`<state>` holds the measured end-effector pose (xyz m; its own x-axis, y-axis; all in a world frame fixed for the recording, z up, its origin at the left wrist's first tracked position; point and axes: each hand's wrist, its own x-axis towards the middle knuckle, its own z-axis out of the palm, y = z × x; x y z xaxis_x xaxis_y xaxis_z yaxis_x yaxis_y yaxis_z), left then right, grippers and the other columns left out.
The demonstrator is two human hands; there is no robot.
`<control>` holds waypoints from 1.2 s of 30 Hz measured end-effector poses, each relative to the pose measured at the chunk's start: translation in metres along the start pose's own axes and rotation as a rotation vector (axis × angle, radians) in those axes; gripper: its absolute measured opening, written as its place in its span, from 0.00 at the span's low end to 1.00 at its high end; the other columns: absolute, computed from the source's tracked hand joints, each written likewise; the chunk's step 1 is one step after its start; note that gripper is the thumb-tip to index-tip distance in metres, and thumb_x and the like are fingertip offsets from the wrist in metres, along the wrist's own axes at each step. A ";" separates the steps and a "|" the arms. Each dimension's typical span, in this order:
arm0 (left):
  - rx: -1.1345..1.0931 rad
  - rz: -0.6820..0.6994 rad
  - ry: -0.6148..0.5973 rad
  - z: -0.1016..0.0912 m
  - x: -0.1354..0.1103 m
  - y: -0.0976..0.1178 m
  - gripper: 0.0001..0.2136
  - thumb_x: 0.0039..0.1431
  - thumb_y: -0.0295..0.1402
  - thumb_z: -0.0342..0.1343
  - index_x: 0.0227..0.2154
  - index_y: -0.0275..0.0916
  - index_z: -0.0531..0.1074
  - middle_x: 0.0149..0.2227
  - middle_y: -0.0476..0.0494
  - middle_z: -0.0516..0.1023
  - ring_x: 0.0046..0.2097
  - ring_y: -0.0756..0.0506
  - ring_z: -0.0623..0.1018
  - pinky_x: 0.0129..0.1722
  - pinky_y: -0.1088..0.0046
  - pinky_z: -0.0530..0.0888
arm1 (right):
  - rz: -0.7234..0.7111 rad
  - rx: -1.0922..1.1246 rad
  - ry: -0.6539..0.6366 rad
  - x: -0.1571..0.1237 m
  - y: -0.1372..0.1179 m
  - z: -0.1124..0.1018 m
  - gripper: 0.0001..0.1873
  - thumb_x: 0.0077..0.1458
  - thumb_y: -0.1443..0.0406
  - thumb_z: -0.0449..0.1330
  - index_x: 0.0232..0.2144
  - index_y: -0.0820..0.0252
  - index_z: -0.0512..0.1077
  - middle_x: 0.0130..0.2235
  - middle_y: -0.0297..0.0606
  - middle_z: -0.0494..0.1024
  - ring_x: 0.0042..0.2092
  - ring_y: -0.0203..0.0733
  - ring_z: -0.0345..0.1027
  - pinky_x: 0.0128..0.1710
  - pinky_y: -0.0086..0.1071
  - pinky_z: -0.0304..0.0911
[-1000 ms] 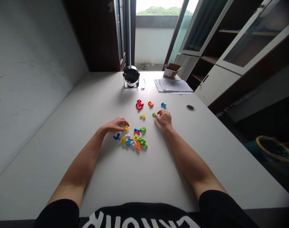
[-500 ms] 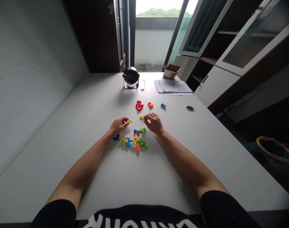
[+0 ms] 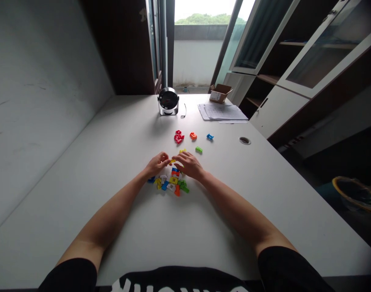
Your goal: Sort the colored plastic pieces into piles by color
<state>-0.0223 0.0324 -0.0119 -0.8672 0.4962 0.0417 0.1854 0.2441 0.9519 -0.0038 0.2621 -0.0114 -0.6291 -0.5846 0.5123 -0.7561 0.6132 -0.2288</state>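
Small coloured plastic pieces lie in a heap in front of me on the white table (image 3: 179,231). My left hand (image 3: 157,163) is at the heap's far left side, its fingertips closed on a small yellow plastic piece (image 3: 172,161). Close by on the right is my right hand (image 3: 188,164), with thumb and fingers apart near that piece; whether they touch it I cannot tell. Under the hands, the heap includes a yellow block (image 3: 173,180), green pieces (image 3: 183,185), an orange piece (image 3: 177,190) and white pieces (image 3: 171,187). Another yellow piece (image 3: 182,151) shows just beyond my right fingers.
Farther out lie red pieces (image 3: 179,137), an orange piece (image 3: 193,136), a blue piece (image 3: 210,137) and a green piece (image 3: 199,149). At the back are a small black fan (image 3: 168,101), papers (image 3: 223,112) and an open cardboard box (image 3: 220,93). A round cable hole (image 3: 244,140) is at right.
A green piece now lies apart, right of the separate yellow piece. My right hand has come left and nearer to me. My left hand has moved right with its yellow piece.
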 end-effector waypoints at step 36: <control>0.080 0.068 -0.043 -0.002 -0.002 0.004 0.21 0.61 0.50 0.54 0.46 0.38 0.74 0.39 0.43 0.81 0.39 0.48 0.77 0.39 0.75 0.72 | 0.123 0.035 -0.001 -0.002 0.003 0.000 0.17 0.66 0.52 0.55 0.43 0.57 0.73 0.38 0.39 0.78 0.39 0.42 0.70 0.45 0.38 0.60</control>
<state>-0.0203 0.0305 -0.0078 -0.8313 0.5484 0.0908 0.2810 0.2737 0.9198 -0.0051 0.2653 -0.0129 -0.7178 -0.5062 0.4780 -0.6789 0.6613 -0.3192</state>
